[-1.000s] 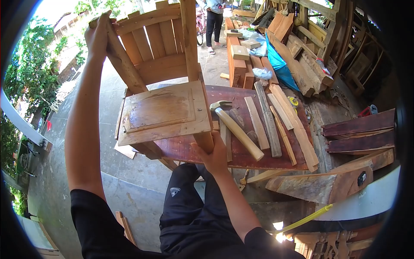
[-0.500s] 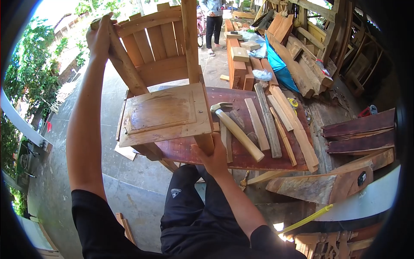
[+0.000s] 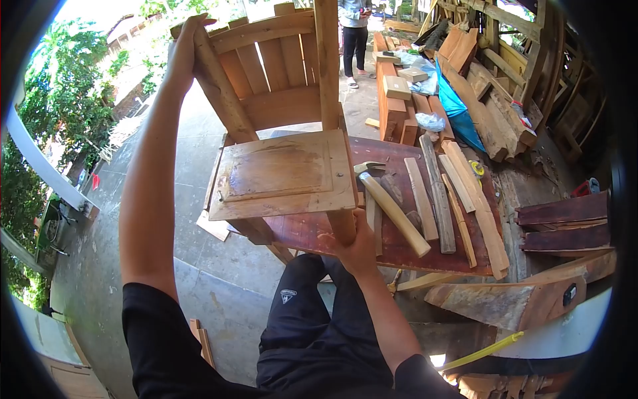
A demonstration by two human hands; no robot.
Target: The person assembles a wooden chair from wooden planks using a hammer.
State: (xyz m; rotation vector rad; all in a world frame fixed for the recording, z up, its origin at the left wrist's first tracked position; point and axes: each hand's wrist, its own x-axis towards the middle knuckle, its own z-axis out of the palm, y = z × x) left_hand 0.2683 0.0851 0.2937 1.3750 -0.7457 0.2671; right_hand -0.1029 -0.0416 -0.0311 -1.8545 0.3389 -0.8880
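A small wooden chair [image 3: 282,166] with a slatted back stands in front of me, its seat facing me and partly over the dark red table [image 3: 319,233]. Around the top of the chair's left back post, my left hand [image 3: 189,50] is closed. Low on the right, my right hand [image 3: 359,247] grips the front leg just under the seat. A nail-like piece sticks up near the seat's front left corner. Just right of the chair, a claw hammer [image 3: 395,213] with a pale handle lies on the table. The chair's lower legs are partly hidden.
Several wooden strips [image 3: 421,199] and a yellow tape roll [image 3: 476,167] lie on the table's right side. Behind are stacked timber [image 3: 392,106], a blue sheet [image 3: 458,110] and a standing person [image 3: 354,40]. Rough planks [image 3: 505,296] lie at right.
The whole scene has shifted right and slightly down as my view turned. Both hands keep the same hold on the chair.
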